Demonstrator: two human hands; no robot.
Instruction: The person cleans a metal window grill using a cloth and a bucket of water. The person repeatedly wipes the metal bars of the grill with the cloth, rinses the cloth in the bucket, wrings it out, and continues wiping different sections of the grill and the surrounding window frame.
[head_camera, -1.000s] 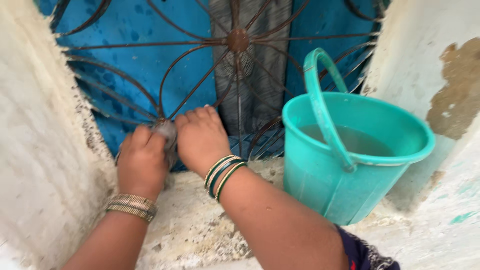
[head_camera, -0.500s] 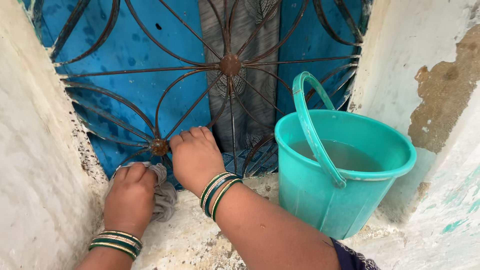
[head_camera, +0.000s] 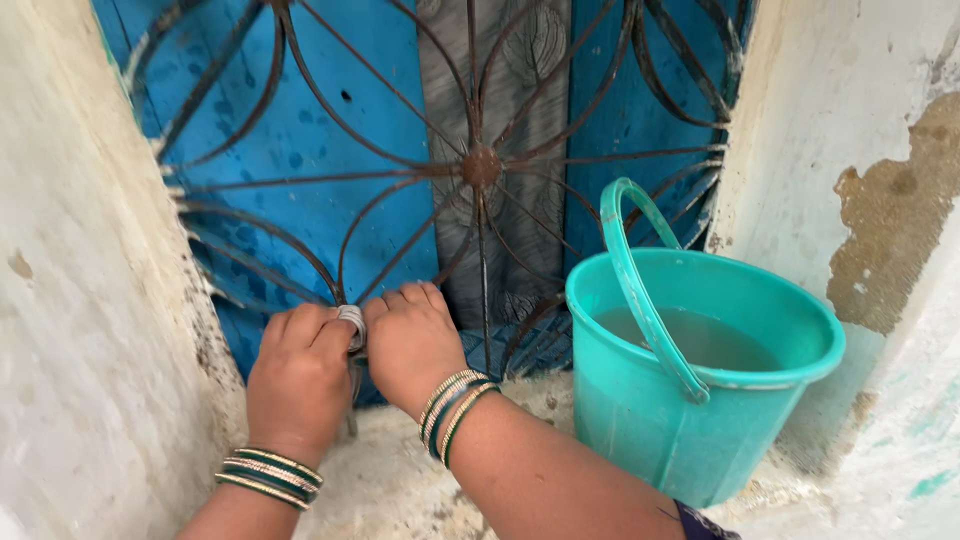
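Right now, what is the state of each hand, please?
Left hand: closed on the grey cloth at the grille.
Right hand: closed on the same cloth.

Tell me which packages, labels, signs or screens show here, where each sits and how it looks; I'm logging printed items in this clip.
None in view: no package, label, sign or screen.
What is there, all unmarked:
Teal plastic bucket, round, with water, on the sill at right.
Rusty metal window grille, curved bars, before blue shutters.
Grey cloth, wrapped on a bar, gripped between the left hand and right hand.
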